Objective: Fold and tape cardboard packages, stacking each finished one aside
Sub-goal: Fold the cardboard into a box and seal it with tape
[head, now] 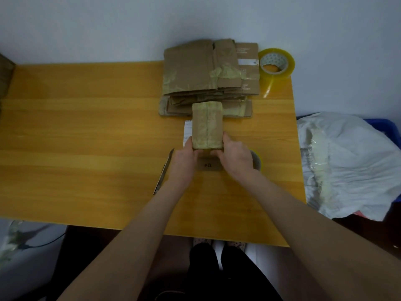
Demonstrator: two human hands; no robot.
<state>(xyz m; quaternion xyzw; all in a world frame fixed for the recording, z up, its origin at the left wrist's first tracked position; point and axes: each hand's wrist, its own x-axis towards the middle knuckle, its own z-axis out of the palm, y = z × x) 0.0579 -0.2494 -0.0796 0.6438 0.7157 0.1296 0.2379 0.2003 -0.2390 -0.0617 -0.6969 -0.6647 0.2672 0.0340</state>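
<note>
A small taped cardboard package [207,124] is held upright above the middle of the table. My left hand [183,159] grips its lower left edge and my right hand [235,156] grips its lower right edge, thumbs on the sides. Below the package hangs a brown flap [208,165] with a dark mark on it. Behind it lies a pile of flattened cardboard packages [208,77] with tape patches. A big roll of clear tape [276,63] stands at the table's far right corner. A second tape roll [257,160] shows partly behind my right hand.
A metal blade or scissors [163,171] lies on the wooden table [86,137] left of my left wrist. A white paper slip [187,131] lies under the package. A white plastic bag [351,161] over a blue bin sits off the table's right edge.
</note>
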